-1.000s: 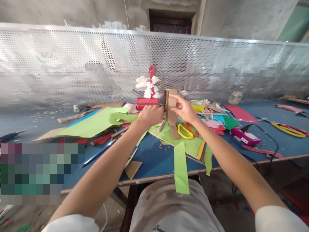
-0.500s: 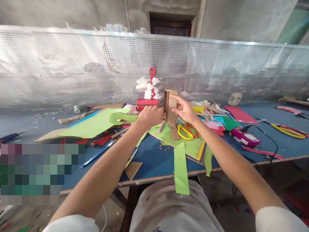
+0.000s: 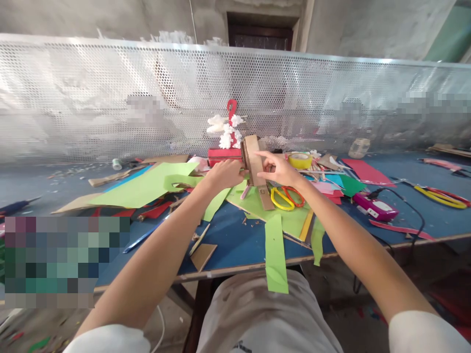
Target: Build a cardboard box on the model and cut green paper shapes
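Observation:
A small brown cardboard piece (image 3: pixel 251 152), folded and upright, stands over the green paper (image 3: pixel 257 203) at the middle of the blue table (image 3: pixel 235 240). My left hand (image 3: pixel 225 174) is closed on its left side. My right hand (image 3: pixel 277 169) pinches its right side with thumb and fingers. A flat cardboard strip (image 3: pixel 265 196) lies just below the piece. Yellow and red scissors (image 3: pixel 285 198) lie right of that strip, close under my right hand.
A red box with white flowers (image 3: pixel 225 147) stands behind my hands, a yellow tape roll (image 3: pixel 300 160) to its right. A pink glue gun (image 3: pixel 375 207) with a black cord lies at right. A perforated metal screen (image 3: pixel 110 98) backs the table. Coloured paper scraps (image 3: pixel 147 184) cover the surface.
The cardboard piece has tilted and shifted slightly left between my hands. Both hands moved a little left with it.

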A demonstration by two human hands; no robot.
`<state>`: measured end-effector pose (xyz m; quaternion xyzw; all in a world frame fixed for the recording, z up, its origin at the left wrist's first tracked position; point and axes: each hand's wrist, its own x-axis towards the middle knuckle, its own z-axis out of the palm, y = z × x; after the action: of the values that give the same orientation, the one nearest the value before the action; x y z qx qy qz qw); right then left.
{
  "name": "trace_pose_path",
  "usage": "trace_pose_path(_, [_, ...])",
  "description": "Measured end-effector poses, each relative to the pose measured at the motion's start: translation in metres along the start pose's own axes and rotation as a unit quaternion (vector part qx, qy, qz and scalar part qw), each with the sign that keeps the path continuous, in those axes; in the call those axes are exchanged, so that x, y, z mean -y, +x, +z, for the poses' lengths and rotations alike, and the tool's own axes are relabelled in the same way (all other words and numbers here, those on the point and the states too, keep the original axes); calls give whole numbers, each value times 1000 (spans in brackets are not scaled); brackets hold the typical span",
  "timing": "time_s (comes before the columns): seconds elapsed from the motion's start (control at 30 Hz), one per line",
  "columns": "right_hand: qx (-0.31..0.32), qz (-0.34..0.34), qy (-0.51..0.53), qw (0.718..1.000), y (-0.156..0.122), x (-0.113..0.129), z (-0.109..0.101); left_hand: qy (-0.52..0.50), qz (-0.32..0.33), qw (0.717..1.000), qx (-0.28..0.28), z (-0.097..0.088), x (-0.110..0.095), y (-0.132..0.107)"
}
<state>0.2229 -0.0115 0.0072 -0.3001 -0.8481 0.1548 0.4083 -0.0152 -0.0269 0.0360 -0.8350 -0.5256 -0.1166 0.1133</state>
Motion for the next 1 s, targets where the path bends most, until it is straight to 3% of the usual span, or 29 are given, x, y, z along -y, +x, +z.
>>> trace_pose_path(1.0, [-3, 12, 1, 1000, 1, -6, 4, -1, -4, 1000, 12, 3, 2, 1])
